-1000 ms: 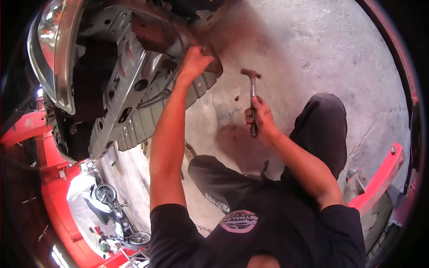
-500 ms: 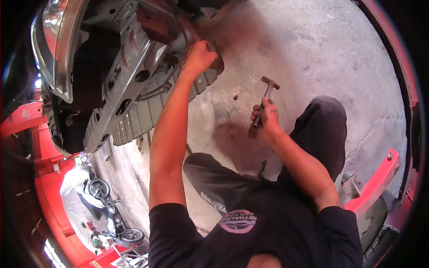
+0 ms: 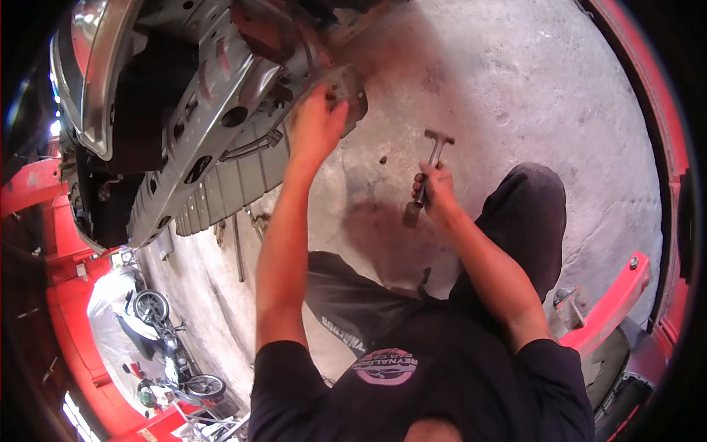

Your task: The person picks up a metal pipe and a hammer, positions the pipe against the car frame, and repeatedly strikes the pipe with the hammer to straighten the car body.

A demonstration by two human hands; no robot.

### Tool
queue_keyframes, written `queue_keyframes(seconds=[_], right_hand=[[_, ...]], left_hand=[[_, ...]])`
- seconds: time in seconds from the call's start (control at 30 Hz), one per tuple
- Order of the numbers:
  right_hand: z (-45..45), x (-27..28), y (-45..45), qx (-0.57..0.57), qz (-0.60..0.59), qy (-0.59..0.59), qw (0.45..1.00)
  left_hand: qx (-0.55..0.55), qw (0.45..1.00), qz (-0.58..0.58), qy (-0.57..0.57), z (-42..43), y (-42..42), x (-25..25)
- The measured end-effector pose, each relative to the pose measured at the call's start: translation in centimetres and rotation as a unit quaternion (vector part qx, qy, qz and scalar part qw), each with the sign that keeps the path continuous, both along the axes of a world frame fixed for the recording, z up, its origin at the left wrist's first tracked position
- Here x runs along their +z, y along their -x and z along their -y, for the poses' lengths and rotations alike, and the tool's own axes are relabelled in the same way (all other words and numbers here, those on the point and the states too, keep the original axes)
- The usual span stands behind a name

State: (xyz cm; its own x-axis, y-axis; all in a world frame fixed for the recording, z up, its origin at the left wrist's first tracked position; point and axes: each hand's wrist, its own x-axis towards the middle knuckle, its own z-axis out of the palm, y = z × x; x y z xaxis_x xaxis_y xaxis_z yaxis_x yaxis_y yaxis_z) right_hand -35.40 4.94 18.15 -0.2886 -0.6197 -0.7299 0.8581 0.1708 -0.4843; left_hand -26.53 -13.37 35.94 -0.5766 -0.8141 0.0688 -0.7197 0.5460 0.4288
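The car's exposed metal frame [image 3: 216, 142] is looming upper left, looking stiff and heavy. The hammer [image 3: 435, 155] is hovering apart rightward, likely head-heavy, best held by its handle. The right hand [image 3: 437, 188] is gripping that handle firmly; the left hand [image 3: 317, 129] is half-curling at the frame's end, hold unclear.

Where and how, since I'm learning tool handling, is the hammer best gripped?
Probably by the hammer's handle, coming from the right, as the right hand does: it is long and straight, slanting back from the crosswise head.
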Motion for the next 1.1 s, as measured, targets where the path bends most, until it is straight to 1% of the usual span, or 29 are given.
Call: queue_keyframes(seconds=[0.07,0.1,0.17,0.2,0.23,0.27,0.33,0.37,0.47,0.57,0.63,0.67,0.7,0.77,0.83,0.87,0.9,0.97,1.0,1.07,1.1], right_hand=[[-0.5,-2.8,-1.0,0.097,-0.06,-0.03,0.993],[-0.6,-3.7,-1.5,0.139,-0.087,-0.03,0.986],[-1.7,-5.3,-3.4,0.235,-0.133,-0.036,0.962],[-2.8,-6.5,-4.6,0.328,-0.282,-0.035,0.901],[-3.6,-7.7,-5.4,0.41,-0.423,-0.027,0.808],[-3.7,-8.4,-5.7,0.475,-0.553,-0.009,0.685],[-4.0,-7.8,-6.7,0.56,-0.545,0.045,0.622],[-4.1,-7.5,-7.2,0.599,-0.538,0.071,0.588],[-4.4,-8.1,-11.0,0.669,-0.543,0.102,0.498],[-4.5,-12.1,-15.0,0.688,-0.562,0.182,0.421],[-4.7,-14.3,-16.4,0.593,-0.598,0.319,0.436],[-5.1,-14.8,-16.8,0.541,-0.605,0.383,0.441],[-4.9,-14.2,-16.7,0.564,-0.579,0.366,0.461],[-4.7,-11.0,-16.0,0.609,-0.522,0.326,0.501],[-2.8,-10.2,-14.1,0.606,-0.591,0.165,0.507],[-1.9,-12.6,-13.0,0.525,-0.68,0.102,0.502],[-1.0,-16.6,-11.4,0.433,-0.755,0.043,0.492],[2.6,-16.7,-6.5,0.449,-0.833,-0.007,0.324],[4.1,-16.7,-5.3,0.442,-0.849,-0.016,0.291],[7.9,-18.2,-4.0,0.471,-0.833,0.01,0.291],[9.2,-18.5,-4.1,0.488,-0.822,0.058,0.289]], left_hand=[[0.004,0.995,-0.103,-0.015,-3.1,-4.1,-1.4],[0.07,0.984,-0.124,-0.112,-4.6,-6.5,-3.3],[0.194,0.925,-0.147,-0.291,-8.7,-10.2,-5.8],[0.222,0.887,-0.191,-0.356,-10.2,-12.4,-8.5],[0.246,0.883,-0.159,-0.366,-11.6,-14.9,-12.1],[0.266,0.88,-0.131,-0.372,-12.4,-17.1,-15.8],[0.323,0.868,-0.09,-0.367,-13.9,-21.8,-21.9],[0.349,0.86,-0.069,-0.365,-14.5,-23.2,-23.6],[0.458,0.784,-0.114,-0.404,-15.5,-26.0,-25.1],[0.561,0.734,-0.186,-0.335,-15.9,-30.5,-29.6],[0.627,0.644,-0.323,-0.298,-15.7,-32.7,-30.2],[0.624,0.587,-0.411,-0.311,-15.6,-35.4,-32.6],[0.662,0.537,-0.435,-0.289,-15.7,-35.5,-31.6],[0.646,0.542,-0.456,-0.284,-16.2,-38.4,-33.1],[0.641,0.606,-0.356,-0.308,-16.2,-37.9,-32.5],[0.637,0.635,-0.306,-0.312,-16.2,-37.6,-31.7],[0.635,0.642,-0.304,-0.304,-16.3,-36.9,-31.4],[0.572,0.701,-0.297,-0.305,-16.2,-34.3,-29.1],[0.528,0.731,-0.301,-0.308,-16.2,-32.4,-27.9],[0.435,0.784,-0.318,-0.308,-16.4,-28.8,-25.3],[0.39,0.807,-0.322,-0.305,-16.8,-27.0,-24.2]])
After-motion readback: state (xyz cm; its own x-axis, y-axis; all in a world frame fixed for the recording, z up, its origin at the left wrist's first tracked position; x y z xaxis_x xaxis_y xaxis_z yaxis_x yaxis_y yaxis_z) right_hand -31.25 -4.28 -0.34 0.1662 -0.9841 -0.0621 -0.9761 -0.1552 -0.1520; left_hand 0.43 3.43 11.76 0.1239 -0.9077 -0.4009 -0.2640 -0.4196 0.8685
